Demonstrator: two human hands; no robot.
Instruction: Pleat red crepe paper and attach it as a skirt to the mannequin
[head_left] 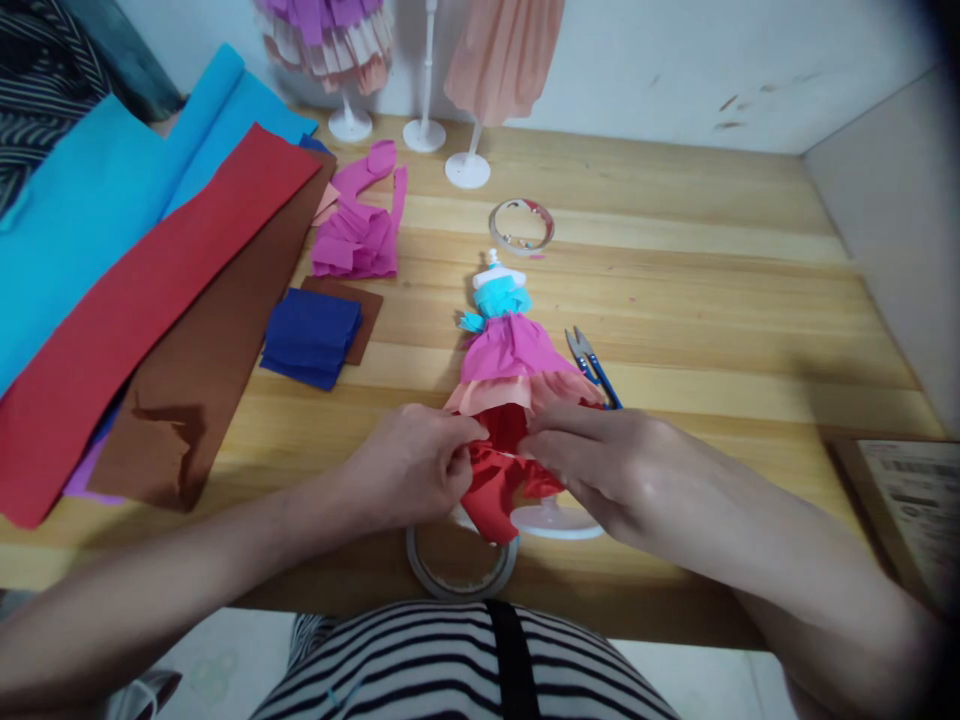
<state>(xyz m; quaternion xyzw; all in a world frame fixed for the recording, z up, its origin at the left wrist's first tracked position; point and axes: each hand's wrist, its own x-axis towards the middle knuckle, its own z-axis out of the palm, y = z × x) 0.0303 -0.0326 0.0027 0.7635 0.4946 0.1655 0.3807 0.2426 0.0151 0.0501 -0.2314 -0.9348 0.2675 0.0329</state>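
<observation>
A small doll mannequin [499, 279] lies tilted toward me on the table, wearing a layered crepe paper dress [510, 350] in turquoise, pink and peach. Red crepe paper [491, 495] hangs under the peach tier. My left hand [420, 460] pinches the red paper's left edge between thumb and finger. On the other side, my right hand [607, 460] grips the red paper near the hem, its fingertips partly hidden. Below the skirt shows the mannequin's white round base [559, 520]. Blue thread snips [592, 365] lie just right of the dress.
Turquoise [202, 130], red [161, 285] and brown crepe paper [225, 360] cover the left side. Folded blue paper [311, 337] and pink scraps [356, 235] lie nearby. A tape roll [463, 560] sits at the front edge, a clear ring [523, 226] behind. Dressed stands [469, 170] line the wall.
</observation>
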